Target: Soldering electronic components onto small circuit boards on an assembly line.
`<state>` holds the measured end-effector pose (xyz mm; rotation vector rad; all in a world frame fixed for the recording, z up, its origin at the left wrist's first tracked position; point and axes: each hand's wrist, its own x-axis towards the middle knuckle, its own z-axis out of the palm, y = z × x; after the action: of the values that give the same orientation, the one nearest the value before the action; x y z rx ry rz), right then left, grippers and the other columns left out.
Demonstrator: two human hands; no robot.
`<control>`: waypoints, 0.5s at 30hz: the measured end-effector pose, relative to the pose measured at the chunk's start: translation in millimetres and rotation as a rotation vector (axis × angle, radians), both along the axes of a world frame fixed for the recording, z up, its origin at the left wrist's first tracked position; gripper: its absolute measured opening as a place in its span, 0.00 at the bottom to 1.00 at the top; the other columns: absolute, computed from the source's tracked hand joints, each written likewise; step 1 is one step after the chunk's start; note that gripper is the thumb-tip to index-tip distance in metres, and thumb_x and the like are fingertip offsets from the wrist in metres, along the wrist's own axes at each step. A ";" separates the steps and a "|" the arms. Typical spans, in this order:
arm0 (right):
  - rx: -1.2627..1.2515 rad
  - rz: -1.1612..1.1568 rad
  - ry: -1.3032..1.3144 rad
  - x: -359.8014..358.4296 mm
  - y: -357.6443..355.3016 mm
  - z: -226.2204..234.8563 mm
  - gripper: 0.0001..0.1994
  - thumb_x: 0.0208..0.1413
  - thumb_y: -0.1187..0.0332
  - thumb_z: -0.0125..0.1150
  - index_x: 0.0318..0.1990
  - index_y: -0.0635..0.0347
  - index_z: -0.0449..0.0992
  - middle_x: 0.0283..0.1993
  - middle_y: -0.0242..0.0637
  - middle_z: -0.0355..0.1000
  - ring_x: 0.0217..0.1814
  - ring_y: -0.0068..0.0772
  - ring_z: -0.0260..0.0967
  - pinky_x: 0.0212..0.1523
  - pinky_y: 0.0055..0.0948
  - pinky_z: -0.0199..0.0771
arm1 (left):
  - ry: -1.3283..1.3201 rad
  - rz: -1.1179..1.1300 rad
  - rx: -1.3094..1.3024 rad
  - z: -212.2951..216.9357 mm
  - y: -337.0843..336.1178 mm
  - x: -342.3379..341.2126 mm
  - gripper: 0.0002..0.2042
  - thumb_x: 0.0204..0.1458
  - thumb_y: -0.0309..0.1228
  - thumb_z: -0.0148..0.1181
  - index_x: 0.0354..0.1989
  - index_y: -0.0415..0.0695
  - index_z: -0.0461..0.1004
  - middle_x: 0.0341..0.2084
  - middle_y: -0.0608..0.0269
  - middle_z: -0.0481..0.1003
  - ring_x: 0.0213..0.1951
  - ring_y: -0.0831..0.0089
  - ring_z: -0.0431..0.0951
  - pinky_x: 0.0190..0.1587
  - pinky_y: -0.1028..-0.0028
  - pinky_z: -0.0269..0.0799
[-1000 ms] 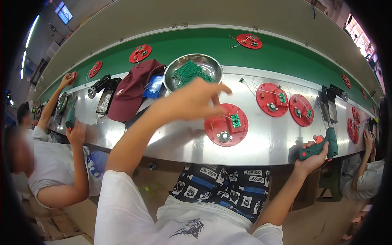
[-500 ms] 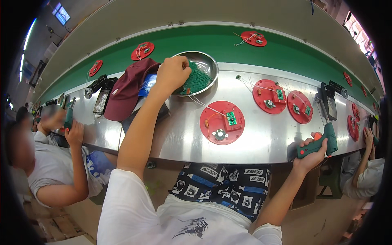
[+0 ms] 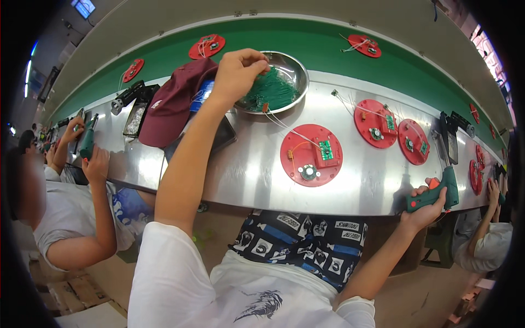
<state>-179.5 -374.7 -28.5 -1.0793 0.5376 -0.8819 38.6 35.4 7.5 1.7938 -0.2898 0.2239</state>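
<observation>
At the rim of a round metal bowl (image 3: 304,87), my left hand (image 3: 238,74) is raised with thumb and forefinger pinched together. Whether anything is between those fingertips is too small to make out. A pile of thin green wires (image 3: 273,90) fills the bowl below. My right hand (image 3: 421,212), palm up at the table's front edge, wraps round a green soldering gun (image 3: 429,198) with an orange-red trigger, its thin tip pointing up. Between my hands lies a red disc (image 3: 299,167) with a small green circuit board, a round silver part and white wires running to a connector by the bowl.
Two more red discs (image 3: 375,127) with boards sit to the right on the metal table (image 3: 240,183). Others lie on the green back strip (image 3: 306,41). A maroon cap (image 3: 178,104) is left of the bowl. People work at both sides; one at left holds a green tool (image 3: 87,139).
My left hand has lifted slightly toward the bowl's far side, fingers still pinched. The view has shifted a little. My right hand keeps its hold on the soldering gun.
</observation>
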 end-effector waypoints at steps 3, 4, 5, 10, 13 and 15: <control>-0.015 -0.007 0.022 0.1 3.8 2.4 0.20 0.67 0.54 0.44 0.43 0.64 0.73 0.36 0.35 0.70 0.27 0.22 0.63 0.25 0.24 0.64 | -0.021 0.011 -0.034 -2.3 -1.7 0.0 0.07 0.56 0.23 0.57 0.39 0.35 0.79 0.29 0.59 0.82 0.32 0.76 0.81 0.33 0.78 0.74; -0.018 0.000 0.024 -1.1 2.7 2.1 0.20 0.67 0.54 0.44 0.43 0.64 0.73 0.36 0.35 0.70 0.27 0.22 0.63 0.25 0.24 0.64 | -0.019 0.018 -0.037 -2.1 -2.5 -0.6 0.07 0.56 0.23 0.57 0.39 0.35 0.79 0.29 0.59 0.82 0.32 0.76 0.81 0.33 0.78 0.74; -0.018 0.000 0.020 -1.6 2.3 2.0 0.20 0.67 0.54 0.44 0.43 0.64 0.73 0.37 0.35 0.70 0.27 0.22 0.63 0.25 0.24 0.64 | -0.032 0.024 -0.018 -1.7 -2.8 -1.0 0.07 0.55 0.23 0.57 0.39 0.35 0.78 0.28 0.59 0.82 0.32 0.76 0.81 0.33 0.78 0.74; 0.002 0.004 0.018 -2.2 7.0 7.2 0.20 0.67 0.54 0.44 0.44 0.64 0.73 0.37 0.35 0.70 0.27 0.22 0.63 0.25 0.24 0.64 | -0.028 0.035 -0.057 4.8 -6.3 -3.9 0.07 0.52 0.24 0.55 0.36 0.34 0.78 0.26 0.59 0.82 0.31 0.77 0.81 0.35 0.78 0.75; -0.016 -0.034 0.030 -0.2 10.5 7.9 0.20 0.67 0.54 0.44 0.42 0.65 0.73 0.29 0.36 0.68 0.24 0.24 0.62 0.24 0.25 0.64 | -0.068 0.020 -0.124 5.9 -2.8 -4.8 0.06 0.52 0.23 0.57 0.35 0.34 0.78 0.28 0.59 0.82 0.33 0.77 0.81 0.37 0.78 0.75; 0.023 0.067 -0.001 -2.1 -0.3 -1.7 0.20 0.67 0.55 0.43 0.43 0.65 0.73 0.33 0.37 0.69 0.24 0.23 0.63 0.23 0.24 0.63 | -0.217 0.028 -0.120 8.0 -0.7 -6.5 0.05 0.52 0.22 0.59 0.35 0.34 0.77 0.30 0.58 0.82 0.35 0.76 0.81 0.40 0.78 0.75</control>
<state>-181.6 -375.0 -30.2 -1.0701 0.5067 -0.8156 32.1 34.6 15.4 1.6575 -0.3973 0.4479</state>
